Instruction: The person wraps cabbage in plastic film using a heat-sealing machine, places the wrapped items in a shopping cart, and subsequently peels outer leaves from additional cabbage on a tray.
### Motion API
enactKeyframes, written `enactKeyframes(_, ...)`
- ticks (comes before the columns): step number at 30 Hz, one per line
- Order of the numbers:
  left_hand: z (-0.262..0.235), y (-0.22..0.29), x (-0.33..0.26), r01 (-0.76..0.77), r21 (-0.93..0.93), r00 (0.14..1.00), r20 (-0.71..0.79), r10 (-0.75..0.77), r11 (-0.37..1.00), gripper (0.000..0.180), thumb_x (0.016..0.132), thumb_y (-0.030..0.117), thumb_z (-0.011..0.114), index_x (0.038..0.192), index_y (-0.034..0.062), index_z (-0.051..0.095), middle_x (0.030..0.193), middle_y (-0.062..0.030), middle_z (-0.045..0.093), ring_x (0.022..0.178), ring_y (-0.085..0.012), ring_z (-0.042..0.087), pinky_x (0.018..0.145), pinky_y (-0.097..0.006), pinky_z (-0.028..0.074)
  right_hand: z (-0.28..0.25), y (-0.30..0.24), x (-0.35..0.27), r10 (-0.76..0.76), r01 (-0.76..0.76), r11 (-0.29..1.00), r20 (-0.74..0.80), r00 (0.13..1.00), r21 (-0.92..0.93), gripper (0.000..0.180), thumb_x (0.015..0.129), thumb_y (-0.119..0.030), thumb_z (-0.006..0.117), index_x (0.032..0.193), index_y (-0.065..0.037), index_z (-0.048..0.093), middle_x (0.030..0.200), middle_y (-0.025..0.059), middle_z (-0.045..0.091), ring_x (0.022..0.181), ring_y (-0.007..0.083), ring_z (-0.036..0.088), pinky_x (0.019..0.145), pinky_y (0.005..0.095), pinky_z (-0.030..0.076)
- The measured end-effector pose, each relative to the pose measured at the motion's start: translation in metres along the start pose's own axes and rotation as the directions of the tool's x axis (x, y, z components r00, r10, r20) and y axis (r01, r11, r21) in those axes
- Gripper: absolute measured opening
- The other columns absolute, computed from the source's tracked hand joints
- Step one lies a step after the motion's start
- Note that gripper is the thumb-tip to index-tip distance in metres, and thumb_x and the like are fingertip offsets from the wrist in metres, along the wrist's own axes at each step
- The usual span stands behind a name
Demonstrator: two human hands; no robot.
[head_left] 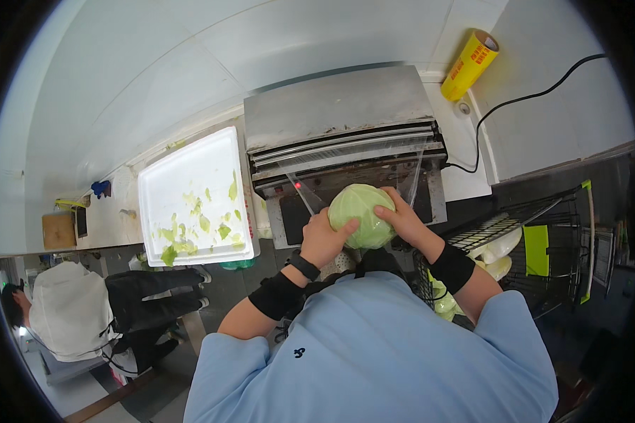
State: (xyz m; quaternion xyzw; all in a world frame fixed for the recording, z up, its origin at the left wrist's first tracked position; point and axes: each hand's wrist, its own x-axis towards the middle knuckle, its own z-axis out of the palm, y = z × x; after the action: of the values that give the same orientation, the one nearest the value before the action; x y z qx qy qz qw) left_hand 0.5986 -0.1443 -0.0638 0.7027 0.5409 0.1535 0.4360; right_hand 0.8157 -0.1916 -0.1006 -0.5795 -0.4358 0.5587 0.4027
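A round, pale green cabbage (360, 215) is held between my two hands at the front of a metal cling film wrapping machine (339, 106). My left hand (324, 240) grips its left side, thumb lying across the front. On the right side, my right hand (404, 218) presses with its thumb on top; the other fingers are mostly hidden behind the cabbage. Clear cling film (353, 158) stretches from the machine's roller down to the cabbage and both hands. A small red light glows on the machine's left front.
Left of the machine, a white tray (190, 169) holds scattered leaf scraps. A yellow film roll (470, 65) stands at the back right, near a black cable (518, 101). To my right is a black wire cart (564, 233) with wrapped cabbages (502, 244). Another person (70, 310) is at far left.
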Motion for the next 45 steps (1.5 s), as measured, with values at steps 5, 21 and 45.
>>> enactKeyframes(5,0.004,-0.01,-0.02,-0.009,-0.042,0.999,0.036,0.01,0.999,0.073,0.081,0.065,0.061,0.103,-0.0044,0.063,0.094,-0.0228,0.069,0.092,-0.039,0.066,0.082,-0.045,0.051,0.008,-0.008,-0.017,0.016,-0.02,0.997,0.055,0.998,0.068,0.057,0.091,-0.04,0.064,0.131,-0.004,0.046,0.117,0.013,0.06,0.108,0.021,0.057,0.092,0.0333,0.046)
enactKeyframes(21,-0.048,-0.024,-0.116,-0.256,-0.378,0.889,0.269,0.37,0.89,0.033,0.087,0.02,0.072,0.11,-0.0009,0.06,0.1,-0.0083,0.063,0.094,-0.0186,0.06,0.087,-0.031,0.048,0.033,-0.025,-0.133,0.207,-0.429,0.511,0.377,0.903,0.745,0.071,0.094,-0.063,0.033,0.143,-0.011,0.043,0.14,0.0113,0.052,0.124,0.0278,0.055,0.103,0.0449,0.046)
enactKeyframes(45,0.085,0.142,-0.21,-0.414,-0.629,0.786,0.118,0.607,0.658,0.016,0.099,0.019,0.055,0.094,0.0043,0.059,0.078,0.0053,0.053,0.073,-0.0032,0.047,0.066,-0.021,0.041,0.011,0.022,-0.346,-0.109,0.008,0.357,0.033,0.993,0.934,0.06,0.099,-0.052,0.039,0.14,-0.009,0.047,0.136,0.0146,0.055,0.117,0.0302,0.059,0.098,0.0464,0.05)
